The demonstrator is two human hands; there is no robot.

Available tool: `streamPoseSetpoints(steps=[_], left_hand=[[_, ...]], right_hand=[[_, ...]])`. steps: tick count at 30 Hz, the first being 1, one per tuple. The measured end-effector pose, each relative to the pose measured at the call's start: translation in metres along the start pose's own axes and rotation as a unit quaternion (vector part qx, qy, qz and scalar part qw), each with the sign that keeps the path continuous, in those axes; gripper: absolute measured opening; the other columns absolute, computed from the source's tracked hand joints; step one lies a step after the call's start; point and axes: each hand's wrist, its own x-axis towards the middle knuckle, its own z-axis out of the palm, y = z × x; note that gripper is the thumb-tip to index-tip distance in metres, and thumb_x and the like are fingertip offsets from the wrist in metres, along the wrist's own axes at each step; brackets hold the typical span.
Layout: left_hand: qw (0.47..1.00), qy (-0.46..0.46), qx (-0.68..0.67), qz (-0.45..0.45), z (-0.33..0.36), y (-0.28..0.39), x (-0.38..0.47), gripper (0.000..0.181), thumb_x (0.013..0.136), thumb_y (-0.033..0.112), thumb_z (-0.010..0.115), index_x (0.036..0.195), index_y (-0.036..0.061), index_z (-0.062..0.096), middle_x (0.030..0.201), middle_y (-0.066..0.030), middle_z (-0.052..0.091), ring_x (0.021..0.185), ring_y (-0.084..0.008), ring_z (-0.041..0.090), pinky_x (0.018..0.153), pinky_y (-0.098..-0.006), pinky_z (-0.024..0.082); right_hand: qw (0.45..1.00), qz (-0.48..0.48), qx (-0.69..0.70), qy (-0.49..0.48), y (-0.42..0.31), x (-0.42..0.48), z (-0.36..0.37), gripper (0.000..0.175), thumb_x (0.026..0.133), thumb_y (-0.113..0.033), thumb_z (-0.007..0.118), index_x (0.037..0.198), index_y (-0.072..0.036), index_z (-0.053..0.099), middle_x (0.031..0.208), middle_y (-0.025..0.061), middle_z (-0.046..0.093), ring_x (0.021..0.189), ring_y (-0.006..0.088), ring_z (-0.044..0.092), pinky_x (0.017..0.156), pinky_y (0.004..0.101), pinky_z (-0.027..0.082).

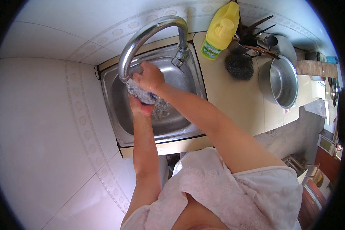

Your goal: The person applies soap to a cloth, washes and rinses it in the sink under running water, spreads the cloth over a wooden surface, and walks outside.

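Note:
Water (135, 88) pours from the curved chrome faucet (158, 21) into a stainless steel sink (187, 74). In the stream is a small dish with blue on it (153, 96), blurred by the splashing; whether it is a bowl or a cup cannot be told. My left hand (142, 107) grips this dish from below, over the left half of the basin. Just above, my right hand (151, 77) is bent at the dish's far side, its fingers partly hidden by water and blur. Whether it grips the dish or only rubs it is unclear.
Right of the sink, a yellow pump bottle (222, 31) stands on the tiled counter (233, 106). Near it are a dark scouring pad (239, 66), several utensils in a holder (238, 46) and a metal pot (279, 82) on its side. A tiled wall (46, 115) borders the sink's left.

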Motion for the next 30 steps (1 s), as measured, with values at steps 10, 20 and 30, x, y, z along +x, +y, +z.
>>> streamPoseSetpoints(steps=[10,20,30], left_hand=[[0.965,-0.059,-0.240,-0.092,-0.030,-0.010,-0.019,0.048,0.085,0.041,0.043,0.122,0.0104,0.043,0.119,-0.0053,0.050,0.109,-0.0248,0.048,0.093,-0.0386,0.038],[0.987,-0.155,-0.026,-0.032,-0.061,0.004,-0.016,0.042,0.090,0.038,0.035,0.124,0.0138,0.041,0.120,-0.0027,0.049,0.109,-0.0225,0.048,0.092,-0.0388,0.039],[0.995,0.082,-0.021,-0.054,-0.030,-0.015,-0.003,0.039,0.089,0.036,0.041,0.118,0.0108,0.046,0.115,-0.0064,0.052,0.103,-0.0231,0.053,0.088,-0.0376,0.043]], right_hand=[[0.997,-0.062,-0.005,-0.043,-0.003,-0.037,0.008,0.037,0.072,-0.029,0.059,0.097,-0.002,0.052,0.100,0.0205,0.053,0.092,0.0373,0.053,0.077,0.0444,0.044],[0.949,-0.302,-0.089,0.017,-0.007,-0.074,0.039,0.031,0.070,-0.031,0.062,0.084,-0.003,0.059,0.115,0.0175,0.048,0.092,0.0342,0.052,0.081,0.0446,0.041],[0.998,-0.018,-0.057,0.021,0.008,-0.004,0.019,0.043,0.070,-0.035,0.065,0.096,-0.003,0.054,0.093,0.0181,0.055,0.090,0.0354,0.054,0.076,0.0423,0.045]])
